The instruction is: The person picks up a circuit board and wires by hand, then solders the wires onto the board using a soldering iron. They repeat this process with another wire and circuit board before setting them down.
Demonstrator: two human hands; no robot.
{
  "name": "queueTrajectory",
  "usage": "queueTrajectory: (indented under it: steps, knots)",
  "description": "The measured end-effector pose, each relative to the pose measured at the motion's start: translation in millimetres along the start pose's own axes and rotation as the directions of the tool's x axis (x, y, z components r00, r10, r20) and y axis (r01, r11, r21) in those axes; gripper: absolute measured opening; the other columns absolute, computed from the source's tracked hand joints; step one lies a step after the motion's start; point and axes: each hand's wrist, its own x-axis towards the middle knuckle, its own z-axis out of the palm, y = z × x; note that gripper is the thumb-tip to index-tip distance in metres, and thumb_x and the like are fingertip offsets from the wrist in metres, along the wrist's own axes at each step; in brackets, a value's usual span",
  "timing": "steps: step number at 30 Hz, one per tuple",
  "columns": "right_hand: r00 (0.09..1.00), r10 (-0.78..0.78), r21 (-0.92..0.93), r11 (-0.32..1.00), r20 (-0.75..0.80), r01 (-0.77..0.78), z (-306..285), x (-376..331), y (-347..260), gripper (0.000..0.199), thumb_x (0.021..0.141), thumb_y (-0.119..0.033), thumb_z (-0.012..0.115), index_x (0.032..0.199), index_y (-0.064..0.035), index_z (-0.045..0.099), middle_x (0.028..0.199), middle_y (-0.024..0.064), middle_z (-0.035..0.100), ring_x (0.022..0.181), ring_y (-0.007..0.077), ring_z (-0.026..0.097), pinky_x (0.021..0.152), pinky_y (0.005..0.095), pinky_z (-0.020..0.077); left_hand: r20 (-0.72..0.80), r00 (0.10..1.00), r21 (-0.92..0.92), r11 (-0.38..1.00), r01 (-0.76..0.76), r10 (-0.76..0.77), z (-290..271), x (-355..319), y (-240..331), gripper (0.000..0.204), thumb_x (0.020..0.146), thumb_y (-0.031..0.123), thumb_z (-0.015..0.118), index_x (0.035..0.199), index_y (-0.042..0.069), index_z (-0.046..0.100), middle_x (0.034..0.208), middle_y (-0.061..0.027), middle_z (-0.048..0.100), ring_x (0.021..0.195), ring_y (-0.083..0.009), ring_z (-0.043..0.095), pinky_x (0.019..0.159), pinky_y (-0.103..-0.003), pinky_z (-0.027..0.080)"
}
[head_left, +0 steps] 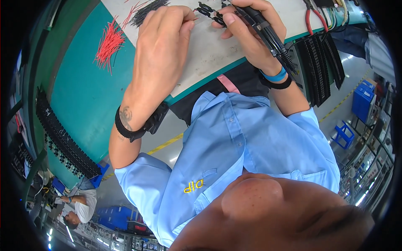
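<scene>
My left hand (161,52) is over the pale work sheet (211,54), thumb and forefinger pinched on a thin reddish wire (194,19). Beside its fingertips is a linked group of small black parts (206,10). My right hand (255,39) is closed around a black pen-like tool (261,26) with a ribbed cord end; its working tip is out of view. The right thumb and fingers are also close to the black parts; whether they touch is unclear. Behind my left hand lies a pile of black wires (146,12).
A bundle of red wires (110,47) lies on the green mat (83,83). Red-handled pliers (314,20) rest at the far right. Black slotted racks (317,67) stand right, another black rack (67,138) left. A person in white (86,205) works in the background, lower left.
</scene>
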Motion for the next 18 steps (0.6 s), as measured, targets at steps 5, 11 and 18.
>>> queueTrajectory:
  steps: [5,11,18]
  knots:
    - [0.978,-0.200,0.090,0.977,0.055,0.195,-5.1,12.0,25.8,0.030,0.095,-0.001,0.072,0.121,0.0017,0.057,0.095,0.0108,0.072,0.076,0.0107,0.067,0.066,0.0244,0.0561,-0.022,0.999,-0.093,0.995,0.045,-0.047,8.6,-2.0,1.8,0.013,0.093,0.005,0.074,0.102,0.002,0.065,0.089,-0.0088,0.069,0.078,-0.0213,0.066,0.073,-0.031,0.053]
    - [0.830,-0.547,0.299,0.814,0.110,0.498,-5.6,23.3,45.0,0.031,0.095,0.000,0.072,0.122,0.0016,0.057,0.095,0.0101,0.071,0.076,0.0105,0.067,0.067,0.0242,0.0562,-0.037,0.997,-0.145,0.988,0.055,-0.061,12.0,-3.9,1.5,0.014,0.091,0.006,0.075,0.100,0.001,0.065,0.086,-0.0081,0.070,0.077,-0.0197,0.065,0.073,-0.030,0.053]
    - [0.918,-0.386,0.203,0.910,0.091,0.362,-4.9,18.6,37.3,0.031,0.095,0.000,0.071,0.122,0.0019,0.056,0.096,0.0106,0.071,0.076,0.0108,0.067,0.067,0.0246,0.0565,-0.027,0.997,-0.174,0.983,0.062,-0.068,12.6,-2.9,3.5,0.013,0.091,0.006,0.075,0.099,0.001,0.066,0.085,-0.0072,0.070,0.076,-0.0179,0.065,0.073,-0.030,0.052]
